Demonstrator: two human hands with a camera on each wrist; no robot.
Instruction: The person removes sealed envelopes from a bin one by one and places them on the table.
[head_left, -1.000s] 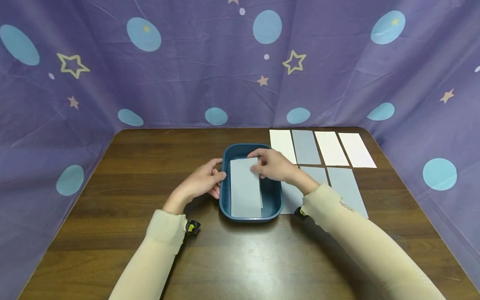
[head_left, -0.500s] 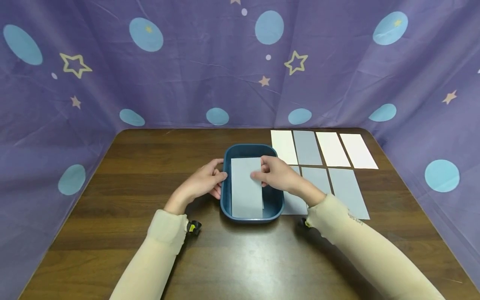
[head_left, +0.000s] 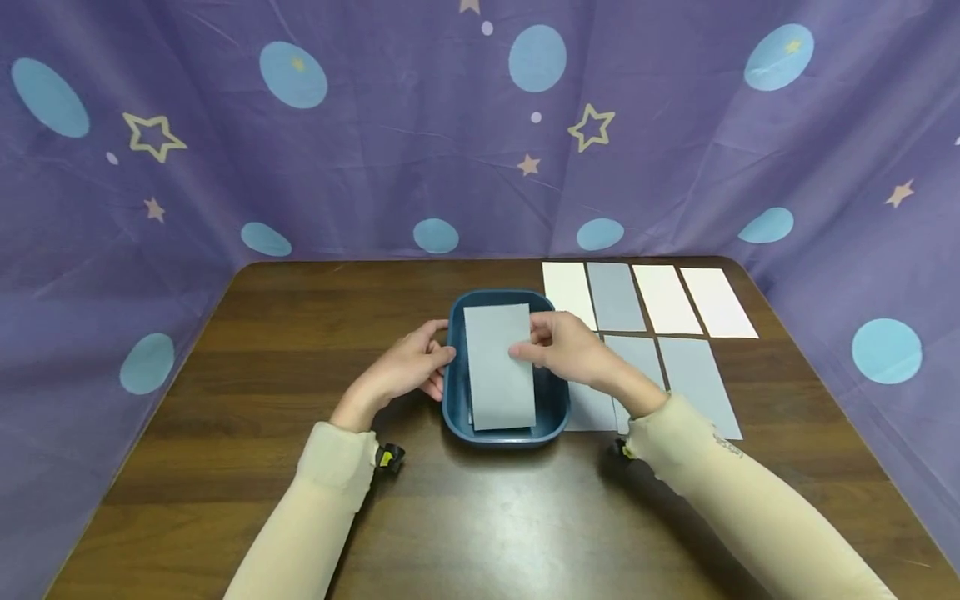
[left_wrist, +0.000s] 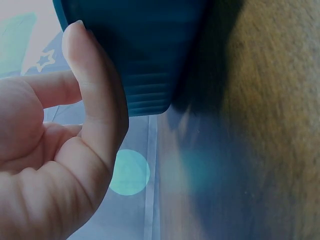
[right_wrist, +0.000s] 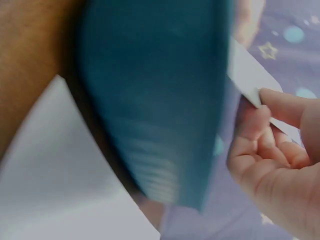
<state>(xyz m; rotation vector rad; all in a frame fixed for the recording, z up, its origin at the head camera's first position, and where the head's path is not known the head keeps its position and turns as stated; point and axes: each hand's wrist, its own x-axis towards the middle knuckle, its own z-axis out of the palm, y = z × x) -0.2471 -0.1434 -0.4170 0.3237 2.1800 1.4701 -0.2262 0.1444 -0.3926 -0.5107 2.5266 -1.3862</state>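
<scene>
A blue plastic tray (head_left: 552,414) with a ribbed outer wall stands on the table in front of the person. The left hand (head_left: 407,360) holds its left side, thumb at the rim. In the left wrist view the thumb (left_wrist: 97,95) lies against the wall near that rim. The right hand (head_left: 573,348) pinches a light grey rectangular card (head_left: 498,367) at its right edge between thumb and fingers. That card is tilted over the tray, and an edge of another card shows beneath it. In the right wrist view the right hand (right_wrist: 272,140) grips the card's corner above the rim.
To the right lie two rows of cards: white cards (head_left: 664,298), a grey card (head_left: 615,296) and, nearer, several pale grey cards (head_left: 699,387), partly covered by the right arm. The brown wooden table (head_left: 300,333) ends at a purple curtain (head_left: 360,167) with stars and dots.
The right hand has shifted slightly right and gripped the top grey card, which has risen and moved a little right from the stack. The left hand stays at the tray's side.
</scene>
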